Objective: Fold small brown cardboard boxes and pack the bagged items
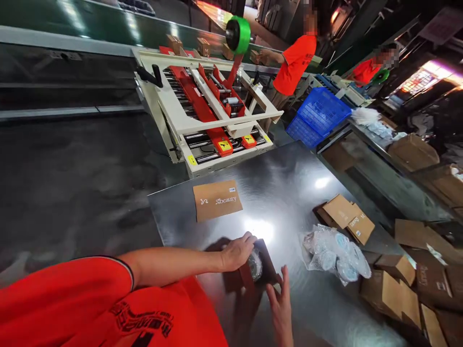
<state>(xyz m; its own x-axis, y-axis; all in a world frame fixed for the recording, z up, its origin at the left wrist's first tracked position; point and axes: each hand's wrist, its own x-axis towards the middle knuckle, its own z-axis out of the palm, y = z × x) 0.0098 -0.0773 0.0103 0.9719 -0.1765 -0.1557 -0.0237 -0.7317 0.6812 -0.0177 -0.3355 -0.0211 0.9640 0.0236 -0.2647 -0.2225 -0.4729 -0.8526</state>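
Observation:
My left hand (237, 250) rests on top of a small open cardboard box (265, 262) on the shiny metal table (289, 193), pressing a clear plastic-wrapped item (255, 264) into it. My right hand (280, 301) touches the box's near corner with its fingers spread and holds nothing. A flat cardboard box blank printed "Sbeauty" (217, 200) lies farther away on the table.
A pile of plastic-wrapped items (336, 253) lies to the right, beside several flat and folded cartons (345, 217). A carton-sealing machine (206, 106) with a green tape roll (238, 33) stands beyond the table. Blue crates (318, 115) and two people in orange shirts are farther off.

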